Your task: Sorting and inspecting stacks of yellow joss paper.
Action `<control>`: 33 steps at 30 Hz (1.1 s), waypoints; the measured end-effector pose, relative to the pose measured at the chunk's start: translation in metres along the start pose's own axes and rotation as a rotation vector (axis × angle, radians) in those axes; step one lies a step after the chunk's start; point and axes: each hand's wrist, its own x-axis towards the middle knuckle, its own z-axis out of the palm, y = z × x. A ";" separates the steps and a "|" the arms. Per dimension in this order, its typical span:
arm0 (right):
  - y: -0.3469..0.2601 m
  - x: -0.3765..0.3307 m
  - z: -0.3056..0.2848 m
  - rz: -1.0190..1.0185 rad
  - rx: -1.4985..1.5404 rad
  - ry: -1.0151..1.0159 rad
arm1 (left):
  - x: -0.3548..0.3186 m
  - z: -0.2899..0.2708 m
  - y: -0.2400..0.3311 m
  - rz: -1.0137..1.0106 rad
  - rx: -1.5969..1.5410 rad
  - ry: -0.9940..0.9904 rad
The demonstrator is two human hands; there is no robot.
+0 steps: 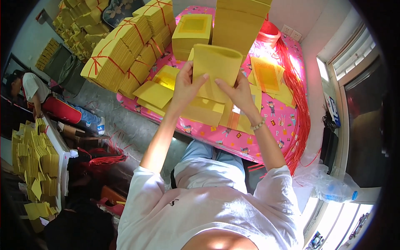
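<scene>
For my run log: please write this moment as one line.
left hand: holds yellow paper stack | right hand: holds same stack | below: pink table

Count on view: two hands, the left hand (186, 88) and right hand (238, 92), one stack of yellow paper (216, 71) between them, one pink table (266, 137), one bunch of red strings (301, 104), one bracelet (258, 124), one seated person (35, 89); tied bundles (125, 50) too numerous to count.
</scene>
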 end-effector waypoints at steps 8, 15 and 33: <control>-0.010 0.015 -0.009 0.228 0.006 0.075 | 0.017 0.009 0.015 -0.510 -0.308 0.034; -0.003 0.017 -0.015 0.333 0.193 0.079 | 0.022 0.015 0.013 -0.525 -0.292 0.057; -0.014 -0.012 -0.007 0.018 0.086 0.045 | -0.013 0.035 0.010 0.054 -0.100 0.008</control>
